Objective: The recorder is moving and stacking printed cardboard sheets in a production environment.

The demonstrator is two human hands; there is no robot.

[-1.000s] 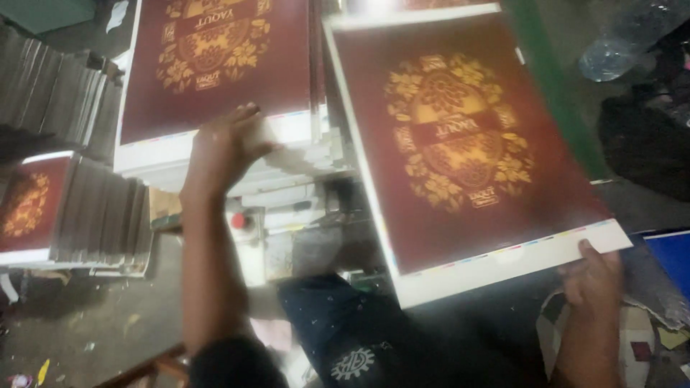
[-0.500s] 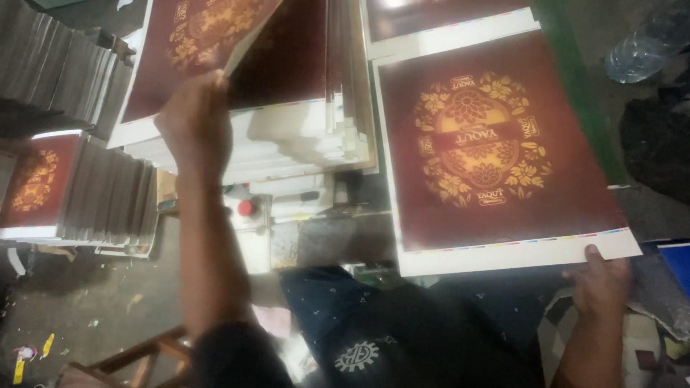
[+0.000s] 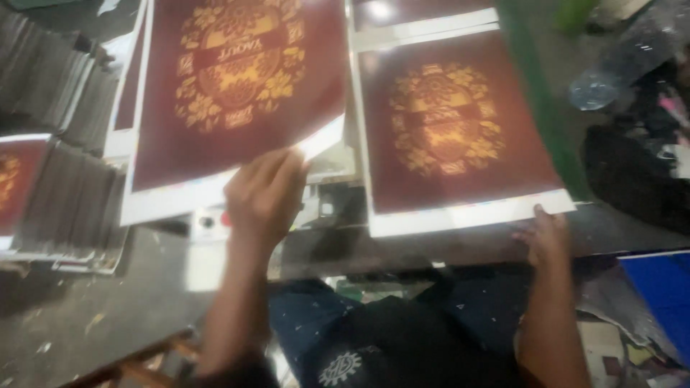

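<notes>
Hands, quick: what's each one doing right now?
Left hand: closed on the lifted maroon printed sheet at its white bottom edge.
Right hand: at the near corner of the flat maroon sheet; grip unclear.

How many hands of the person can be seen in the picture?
2: left hand lifts the maroon printed sheet; right hand touches the right stack's bottom edge.

L hand raised, fingers curled in a pinch; R hand low, fingers forward.
</notes>
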